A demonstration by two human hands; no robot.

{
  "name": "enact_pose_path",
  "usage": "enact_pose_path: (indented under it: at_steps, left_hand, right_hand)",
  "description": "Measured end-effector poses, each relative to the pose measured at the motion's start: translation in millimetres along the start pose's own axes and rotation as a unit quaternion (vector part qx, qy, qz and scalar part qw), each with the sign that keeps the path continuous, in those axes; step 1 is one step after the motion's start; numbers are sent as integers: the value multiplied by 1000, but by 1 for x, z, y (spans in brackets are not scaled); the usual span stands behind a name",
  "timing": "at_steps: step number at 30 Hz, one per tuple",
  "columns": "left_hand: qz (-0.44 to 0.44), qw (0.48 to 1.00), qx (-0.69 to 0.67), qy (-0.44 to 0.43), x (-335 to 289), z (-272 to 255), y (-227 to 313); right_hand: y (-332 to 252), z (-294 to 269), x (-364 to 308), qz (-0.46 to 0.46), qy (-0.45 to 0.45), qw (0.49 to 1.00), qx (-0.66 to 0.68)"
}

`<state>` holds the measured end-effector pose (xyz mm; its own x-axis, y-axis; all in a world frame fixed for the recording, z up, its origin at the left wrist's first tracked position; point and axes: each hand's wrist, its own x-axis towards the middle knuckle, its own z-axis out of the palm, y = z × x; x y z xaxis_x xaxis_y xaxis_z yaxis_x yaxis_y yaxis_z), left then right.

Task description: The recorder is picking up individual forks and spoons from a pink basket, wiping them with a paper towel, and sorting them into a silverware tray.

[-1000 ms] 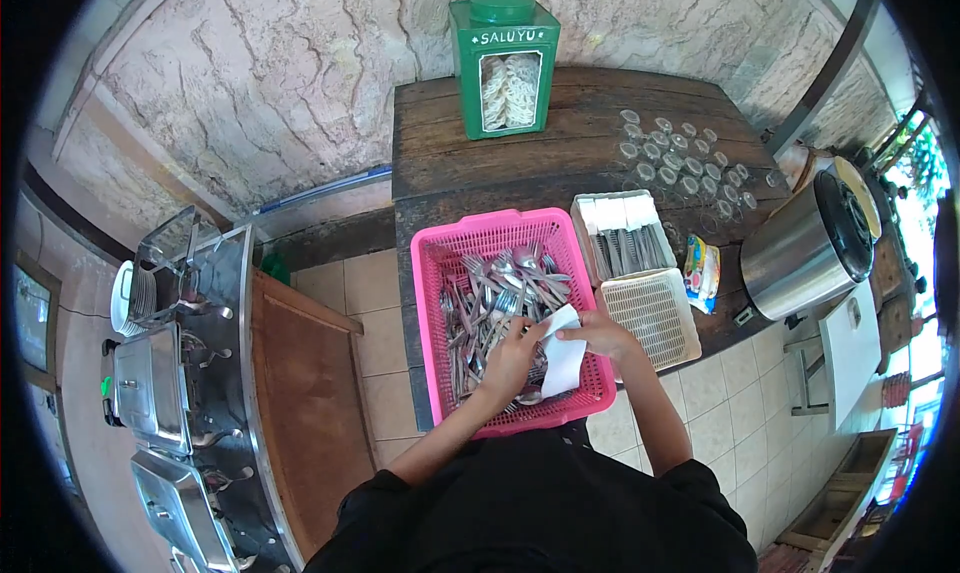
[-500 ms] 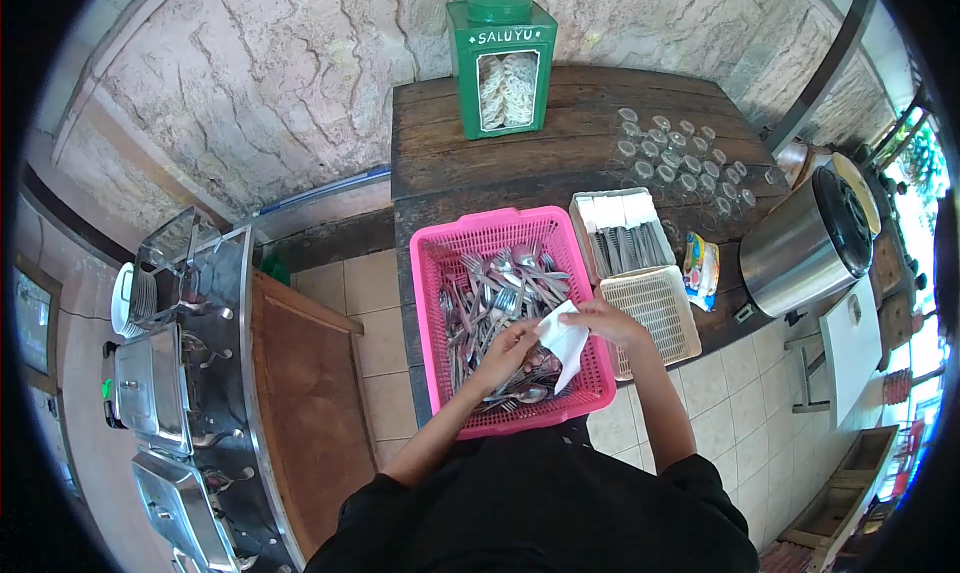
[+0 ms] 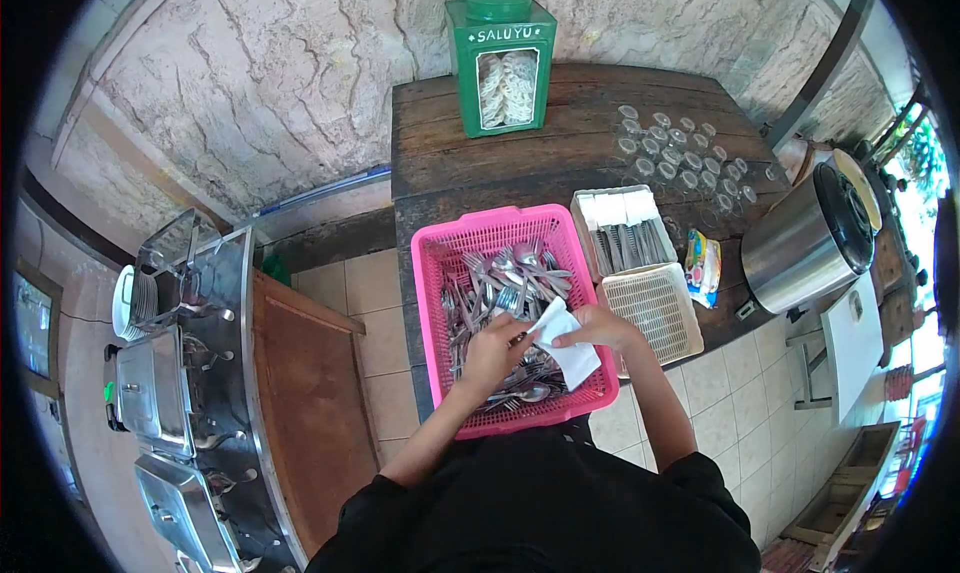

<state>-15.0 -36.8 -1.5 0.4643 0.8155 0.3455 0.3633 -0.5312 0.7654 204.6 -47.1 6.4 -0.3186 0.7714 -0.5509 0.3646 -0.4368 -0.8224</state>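
Note:
A pink plastic basket (image 3: 428, 333) holds a jumble of metal spoons and forks (image 3: 508, 269). Over its near half, my right hand (image 3: 602, 329) pinches a white napkin (image 3: 574, 359), which hangs down toward the basket's right side. My left hand (image 3: 490, 357) is closed beside the napkin's left edge; whatever lies between its fingers is too hidden to name. Right of the basket, a cream tray (image 3: 582, 235) contains cutlery laid in rows with white napkins across their far ends. Nearer to me sits a cream slotted basket (image 3: 650, 315) with nothing visible inside.
Beyond the baskets, a green tin (image 3: 466, 91) with a glass front stands on the wooden table (image 3: 425, 138). Several upturned glasses (image 3: 690, 161), a colourful packet (image 3: 702, 269) and a steel urn (image 3: 795, 248) are rightward. Chafing dishes (image 3: 152, 388) line a counter at left.
Both hands have shifted slightly, my left one a little lower and my right one closer to it. The napkin has swung and spread toward the lower right.

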Motion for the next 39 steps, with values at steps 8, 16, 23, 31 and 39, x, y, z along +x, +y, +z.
enact_pose_path:
  at_steps: [8, 16, 23, 31, 39]
  left_hand:
    - [14, 981, 189, -51, -7, 15, 11]
    - [17, 973, 203, -110, -12, 15, 2]
    - [-155, 961, -229, -22, -12, 16, -20]
    - [-357, 837, -393, -134, -6, 7, -16]
    - [-193, 973, -128, -3, -8, 11, -9]
  right_hand:
    - [9, 5, 8, -34, -1, 996, 79]
    - [-13, 17, 5, 45, 114, 992, 34]
    - [-17, 7, 3, -37, 89, 991, -92]
    - [-13, 9, 7, -66, 72, 994, -53]
    - [4, 15, 11, -33, 46, 997, -52]
